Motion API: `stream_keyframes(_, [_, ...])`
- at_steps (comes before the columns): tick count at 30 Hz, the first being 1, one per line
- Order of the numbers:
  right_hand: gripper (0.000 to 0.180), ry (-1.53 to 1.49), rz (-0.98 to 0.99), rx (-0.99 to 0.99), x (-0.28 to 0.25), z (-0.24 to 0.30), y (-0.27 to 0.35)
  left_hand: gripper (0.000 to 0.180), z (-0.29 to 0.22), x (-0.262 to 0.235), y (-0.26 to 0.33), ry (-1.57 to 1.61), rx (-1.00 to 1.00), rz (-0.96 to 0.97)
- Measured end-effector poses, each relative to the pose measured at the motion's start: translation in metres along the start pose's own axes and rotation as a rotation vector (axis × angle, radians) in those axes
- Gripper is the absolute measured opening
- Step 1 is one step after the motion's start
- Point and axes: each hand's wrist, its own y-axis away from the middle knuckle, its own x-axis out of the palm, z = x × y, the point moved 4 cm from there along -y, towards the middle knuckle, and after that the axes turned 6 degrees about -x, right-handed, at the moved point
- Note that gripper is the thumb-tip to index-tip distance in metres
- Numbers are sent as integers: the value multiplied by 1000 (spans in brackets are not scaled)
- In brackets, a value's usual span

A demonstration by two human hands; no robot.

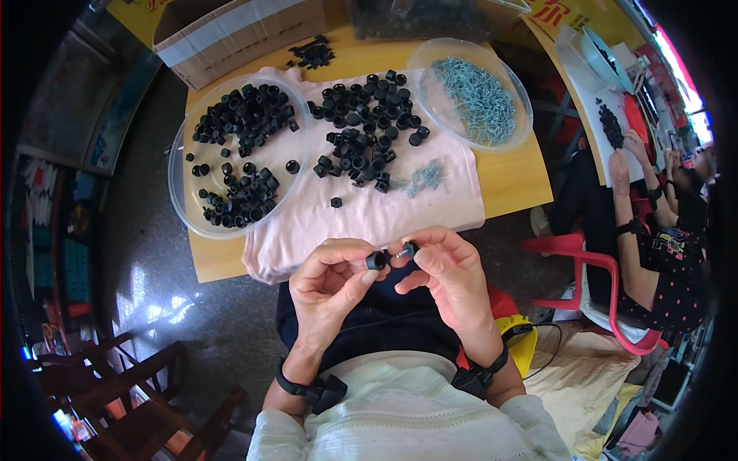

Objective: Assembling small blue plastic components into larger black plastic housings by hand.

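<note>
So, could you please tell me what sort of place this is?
Probably a small workshop for hand work: heaps of black caps and screws sit on a table, and another person sits nearby, hands by a dark pile.

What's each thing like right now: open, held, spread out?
Left hand: closed on a black cap
Right hand: pinching a small black piece with a screw
Cardboard box: open-topped
Left clear tray: partly filled with black parts
Right clear tray: partly filled with screws
Pink cloth: spread out
</note>
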Motion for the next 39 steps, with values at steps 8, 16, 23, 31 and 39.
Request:
stream_keyframes(8, [21,-31,0,57,1,-4,-4,21,-2,-1,-1,4,-21,-41])
stream_keyframes(16, [19,407,43,-254,22,20,-1,23,7,-2,-6,143,-24,16])
stream_keyframes(23, [16,671,10,-358,36,32,-1,24,9,-5,-5,150,-27,-52])
stream_keyframes(31, [15,787,17,-427,36,32,0,22,7,-4,-5,101,-15,-56])
stream_keyframes(39, [21,989,7,-591,40,31,1,24,2,-3,-3,-84,57,-24])
